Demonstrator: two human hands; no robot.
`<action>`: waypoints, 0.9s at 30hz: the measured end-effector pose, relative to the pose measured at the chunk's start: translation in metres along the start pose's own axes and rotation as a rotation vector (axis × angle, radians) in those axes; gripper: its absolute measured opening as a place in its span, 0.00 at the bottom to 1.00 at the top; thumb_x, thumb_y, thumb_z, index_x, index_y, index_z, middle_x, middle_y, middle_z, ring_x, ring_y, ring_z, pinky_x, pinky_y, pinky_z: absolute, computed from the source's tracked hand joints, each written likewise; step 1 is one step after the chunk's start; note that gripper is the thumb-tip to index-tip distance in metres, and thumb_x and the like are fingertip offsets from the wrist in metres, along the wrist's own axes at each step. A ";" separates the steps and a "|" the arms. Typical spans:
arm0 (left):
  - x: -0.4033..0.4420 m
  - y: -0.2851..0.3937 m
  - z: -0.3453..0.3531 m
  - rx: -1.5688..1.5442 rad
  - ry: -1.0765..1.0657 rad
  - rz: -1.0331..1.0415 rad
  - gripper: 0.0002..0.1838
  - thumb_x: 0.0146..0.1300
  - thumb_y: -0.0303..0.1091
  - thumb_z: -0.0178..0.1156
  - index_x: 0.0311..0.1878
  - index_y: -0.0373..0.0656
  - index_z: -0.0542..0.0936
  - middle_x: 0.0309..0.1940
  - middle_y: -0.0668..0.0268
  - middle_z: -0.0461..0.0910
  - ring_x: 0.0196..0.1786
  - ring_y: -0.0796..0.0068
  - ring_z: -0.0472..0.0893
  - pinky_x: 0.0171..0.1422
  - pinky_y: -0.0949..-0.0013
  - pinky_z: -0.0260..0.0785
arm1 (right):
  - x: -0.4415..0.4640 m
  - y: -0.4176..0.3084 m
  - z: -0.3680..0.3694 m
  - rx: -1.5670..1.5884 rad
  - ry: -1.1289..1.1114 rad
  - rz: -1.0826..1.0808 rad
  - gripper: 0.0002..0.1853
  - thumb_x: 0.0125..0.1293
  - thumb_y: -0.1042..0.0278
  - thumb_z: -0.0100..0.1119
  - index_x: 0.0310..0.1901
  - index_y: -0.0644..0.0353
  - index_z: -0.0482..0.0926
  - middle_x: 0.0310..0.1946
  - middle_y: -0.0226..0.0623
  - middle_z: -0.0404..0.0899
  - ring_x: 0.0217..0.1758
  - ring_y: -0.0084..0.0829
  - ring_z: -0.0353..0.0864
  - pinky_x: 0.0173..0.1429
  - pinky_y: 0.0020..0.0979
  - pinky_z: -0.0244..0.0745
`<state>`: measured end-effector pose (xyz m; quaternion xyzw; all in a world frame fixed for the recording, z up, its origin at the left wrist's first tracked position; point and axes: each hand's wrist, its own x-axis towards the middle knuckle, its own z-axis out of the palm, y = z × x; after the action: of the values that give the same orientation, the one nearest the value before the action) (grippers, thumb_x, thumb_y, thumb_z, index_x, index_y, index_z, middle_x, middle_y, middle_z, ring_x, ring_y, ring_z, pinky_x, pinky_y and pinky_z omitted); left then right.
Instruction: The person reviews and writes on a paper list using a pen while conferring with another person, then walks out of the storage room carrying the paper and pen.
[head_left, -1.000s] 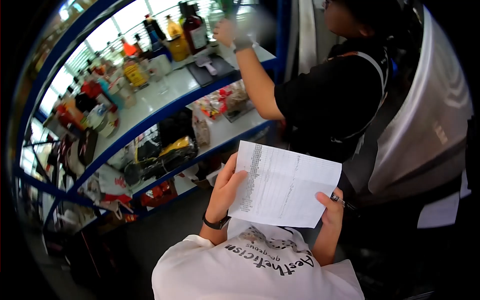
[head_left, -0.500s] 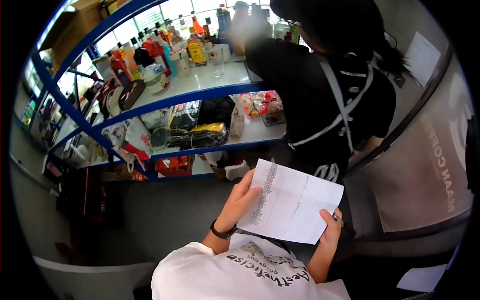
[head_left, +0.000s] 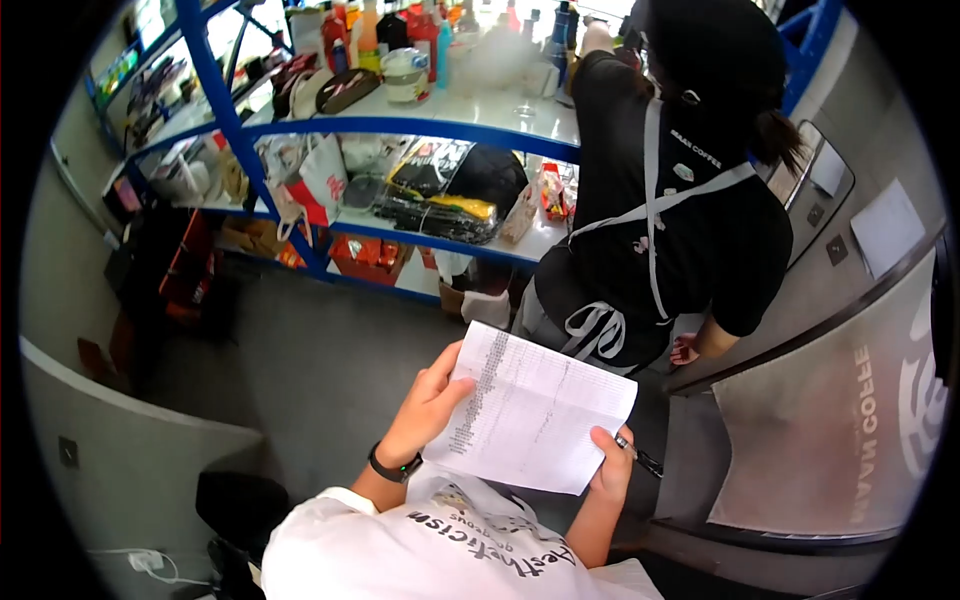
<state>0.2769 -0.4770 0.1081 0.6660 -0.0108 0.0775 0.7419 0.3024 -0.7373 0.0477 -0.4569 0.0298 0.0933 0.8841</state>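
Observation:
A printed paper sheet point(head_left: 535, 415), creased across and covered in rows of small text and a table, is held in front of my white shirt. My left hand point(head_left: 425, 410) grips its left edge, thumb on top and fingers underneath. At the lower right corner my right hand point(head_left: 608, 468) pinches the sheet with the thumb over the face. A dark, slim pen point(head_left: 649, 464) sticks out from behind the right fingers. A black wristband point(head_left: 393, 463) is on my left wrist.
A co-worker point(head_left: 690, 210) in black with a grey-strapped apron stands ahead, one arm reaching to the blue-framed shelf point(head_left: 390, 127). It carries bottles point(head_left: 430, 40), tubs and packed bags. A MAAN COFFEE banner point(head_left: 800, 450) stands at right; a curved grey wall is at left.
My view has turned, so the shelf now appears higher and the sheet further left. My hands keep the same hold. The co-worker appears more upright, with the lower hand now showing.

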 end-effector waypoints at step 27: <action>0.156 -0.006 -0.327 -0.081 -0.252 0.067 0.23 0.63 0.26 0.50 0.63 0.36 0.64 0.42 0.58 0.82 0.40 0.76 0.81 0.45 0.76 0.69 | 0.128 0.205 0.265 0.124 0.102 -0.115 0.25 0.60 0.71 0.55 0.58 0.71 0.66 0.50 0.48 0.76 0.51 0.39 0.78 0.56 0.34 0.72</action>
<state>0.4033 -0.1387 0.0839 0.6390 -0.1295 0.0175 0.7580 0.3795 -0.3885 0.0191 -0.4062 0.0544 0.0171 0.9120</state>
